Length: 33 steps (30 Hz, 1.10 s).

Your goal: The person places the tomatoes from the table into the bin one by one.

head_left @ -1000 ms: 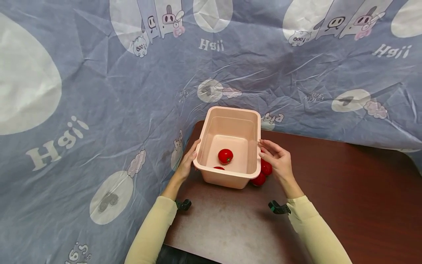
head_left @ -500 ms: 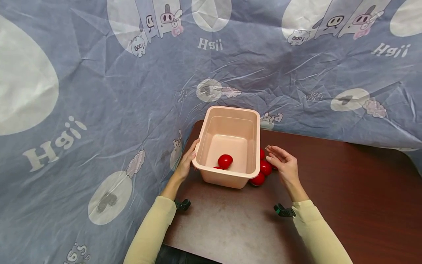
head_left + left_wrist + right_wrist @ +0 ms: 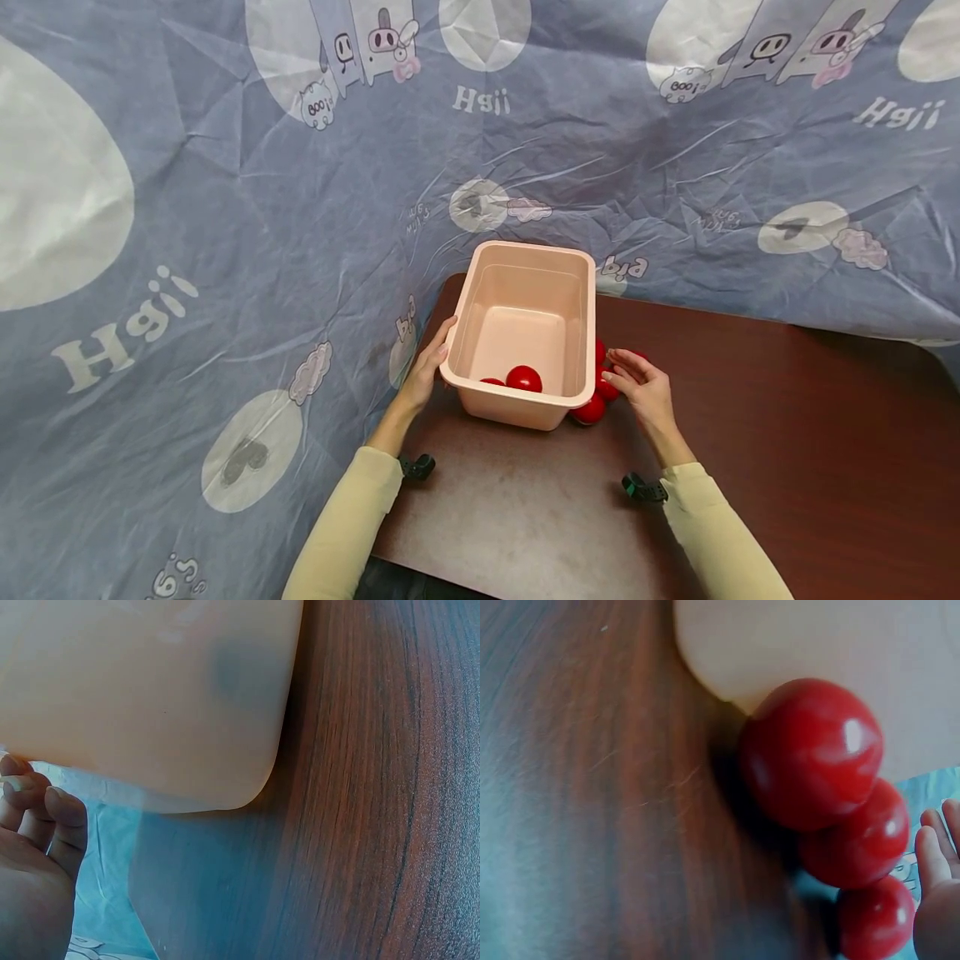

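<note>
A pale peach plastic tub (image 3: 517,333) stands at the table's far left corner. In the head view, a red tomato (image 3: 523,378) shows near the tub's near wall, with part of another tomato (image 3: 492,382) beside it. My left hand (image 3: 422,375) grips the tub's left rim, fingertips (image 3: 67,806) curled at its side in the left wrist view. Against the tub's right side lie several loose tomatoes (image 3: 810,754), partly hidden by tub and hand in the head view. Right beside them is my right hand (image 3: 641,393), fingers loosely bent and holding nothing.
A dark brown wooden table (image 3: 787,433) extends to the right and toward the front. Blue printed fabric (image 3: 660,183) hangs behind and along the left side, close to the tub. A black band (image 3: 643,487) sits on the right wrist, a similar band (image 3: 418,467) on the left.
My right hand has left the tub's right rim and moved right, over to the loose tomatoes. Inside the tub, a tomato has rolled toward the near wall. My left hand has stayed at the rim.
</note>
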Each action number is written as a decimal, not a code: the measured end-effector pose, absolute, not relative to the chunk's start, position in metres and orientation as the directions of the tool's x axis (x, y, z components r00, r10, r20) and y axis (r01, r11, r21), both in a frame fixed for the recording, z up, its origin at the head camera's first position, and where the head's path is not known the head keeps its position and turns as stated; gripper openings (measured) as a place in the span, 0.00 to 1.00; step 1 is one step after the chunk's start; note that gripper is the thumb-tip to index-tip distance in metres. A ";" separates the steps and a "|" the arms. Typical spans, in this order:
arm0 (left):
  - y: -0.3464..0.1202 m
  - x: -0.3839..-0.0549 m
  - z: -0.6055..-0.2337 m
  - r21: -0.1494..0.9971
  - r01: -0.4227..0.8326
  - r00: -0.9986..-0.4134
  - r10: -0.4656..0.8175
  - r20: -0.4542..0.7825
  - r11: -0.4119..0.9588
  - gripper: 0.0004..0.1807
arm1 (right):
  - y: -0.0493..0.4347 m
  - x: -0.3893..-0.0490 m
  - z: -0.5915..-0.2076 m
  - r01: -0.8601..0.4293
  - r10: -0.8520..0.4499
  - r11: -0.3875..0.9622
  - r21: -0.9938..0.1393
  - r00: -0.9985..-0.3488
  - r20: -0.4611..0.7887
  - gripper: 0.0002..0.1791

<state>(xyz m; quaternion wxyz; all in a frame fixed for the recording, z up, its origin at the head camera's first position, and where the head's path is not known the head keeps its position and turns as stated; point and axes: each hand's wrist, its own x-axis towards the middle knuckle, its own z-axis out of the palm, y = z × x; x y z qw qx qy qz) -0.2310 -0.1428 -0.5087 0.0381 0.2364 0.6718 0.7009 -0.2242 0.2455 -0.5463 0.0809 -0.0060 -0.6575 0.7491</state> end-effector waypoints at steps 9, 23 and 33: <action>-0.143 -0.231 -0.506 0.958 0.275 -0.889 0.360 0.283 -0.074 0.31 | 0.248 -0.224 -0.559 -0.056 0.146 0.006 -0.998 -0.988 0.057 0.33; -0.141 -0.230 -0.504 0.959 0.277 -0.891 0.356 0.281 -0.063 0.31 | 0.249 -0.224 -0.572 0.050 0.161 0.053 -0.997 -0.986 -0.040 0.33; -0.143 -0.232 -0.513 0.964 0.241 -0.888 0.376 0.265 -0.108 0.31 | 0.249 -0.222 -0.589 0.090 0.185 0.045 -0.995 -0.979 -0.080 0.35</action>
